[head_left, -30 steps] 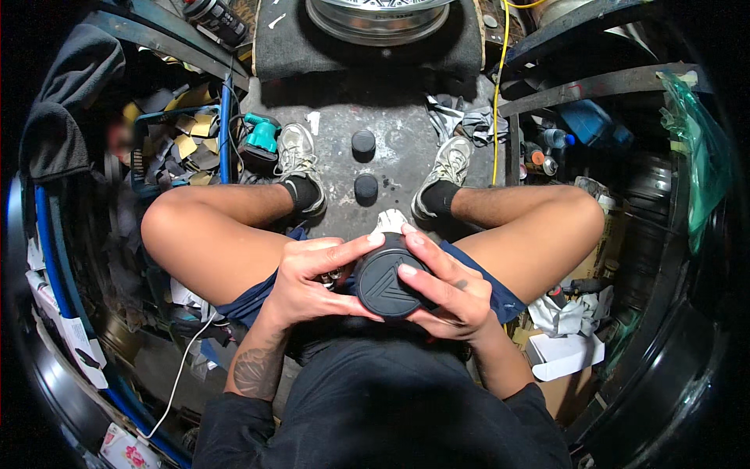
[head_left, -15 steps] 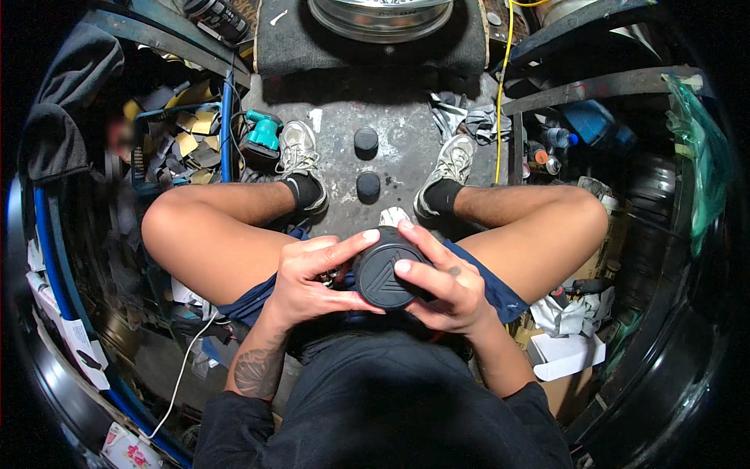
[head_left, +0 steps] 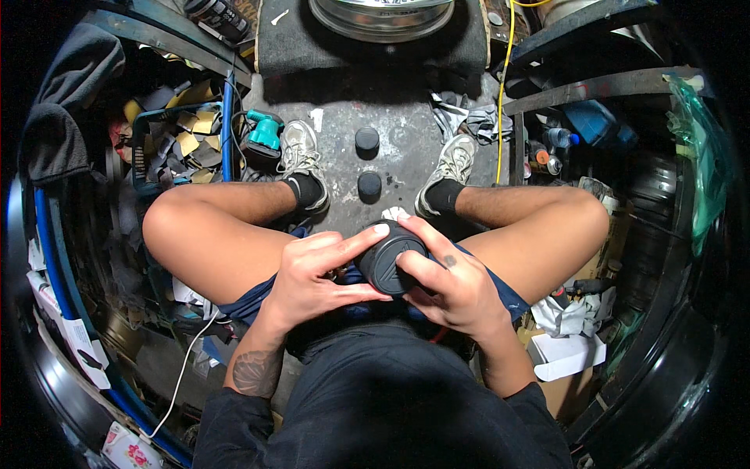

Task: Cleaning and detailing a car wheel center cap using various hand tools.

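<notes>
My left hand (head_left: 320, 277) grips the left side of a round black cap-like piece (head_left: 384, 266) with an embossed angular emblem, held over my lap. My right hand (head_left: 445, 281) grips its right side, with fingertips on its top and upper edge. A white crumpled scrap (head_left: 394, 213) shows just beyond it, partly hidden. On the floor between my feet stand two small black cylinders (head_left: 367, 141), one behind the other.
A silver wheel rim (head_left: 381, 22) rests on a dark padded bench (head_left: 281, 55). A teal power sander (head_left: 263, 133) sits by my left shoe, with a basket of sanding scraps (head_left: 195, 144) beside it. A yellow cable (head_left: 501, 117) and metal shelving (head_left: 594, 86) are at the right.
The black piece has moved slightly up and right and now looks more tilted. Both hands moved with it, and my right index finger is more bent on its top.
</notes>
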Tool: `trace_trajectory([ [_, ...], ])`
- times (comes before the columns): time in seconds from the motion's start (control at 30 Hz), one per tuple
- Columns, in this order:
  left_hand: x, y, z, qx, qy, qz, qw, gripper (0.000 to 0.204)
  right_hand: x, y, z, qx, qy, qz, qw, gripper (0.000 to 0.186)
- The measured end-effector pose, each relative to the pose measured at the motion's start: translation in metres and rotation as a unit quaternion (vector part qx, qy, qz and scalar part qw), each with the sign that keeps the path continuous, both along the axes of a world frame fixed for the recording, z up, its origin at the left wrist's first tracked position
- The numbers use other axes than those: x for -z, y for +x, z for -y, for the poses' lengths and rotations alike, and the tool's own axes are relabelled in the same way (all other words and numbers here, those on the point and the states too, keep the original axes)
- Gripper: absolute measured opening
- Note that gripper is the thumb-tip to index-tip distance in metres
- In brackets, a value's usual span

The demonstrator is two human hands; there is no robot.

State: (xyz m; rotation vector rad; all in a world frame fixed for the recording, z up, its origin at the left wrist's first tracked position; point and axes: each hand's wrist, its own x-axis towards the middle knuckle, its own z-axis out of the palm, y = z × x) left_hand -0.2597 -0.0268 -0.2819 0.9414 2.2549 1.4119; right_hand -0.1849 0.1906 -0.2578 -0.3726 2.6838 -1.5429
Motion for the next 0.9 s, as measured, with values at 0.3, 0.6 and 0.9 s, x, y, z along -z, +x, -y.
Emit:
trace_trajectory([
  [0.3, 0.013, 0.002, 0.004, -0.013, 0.015, 0.067, 0.998, 0.075, 0.000, -0.010, -0.004, -0.071, 0.031, -0.005, 0.997, 0.062],
  [0.6, 0.052, 0.030, 0.000, -0.114, 0.150, 0.309, 0.932, 0.074, 0.028, -0.006, 0.004, 0.044, -0.130, 0.083, 0.987, 0.095],
  [0.9, 0.036, 0.004, -0.012, -0.147, 0.126, 0.348, 0.917, 0.052, 0.045, -0.027, 0.001, 0.141, -0.062, 0.002, 0.988, 0.073],
])
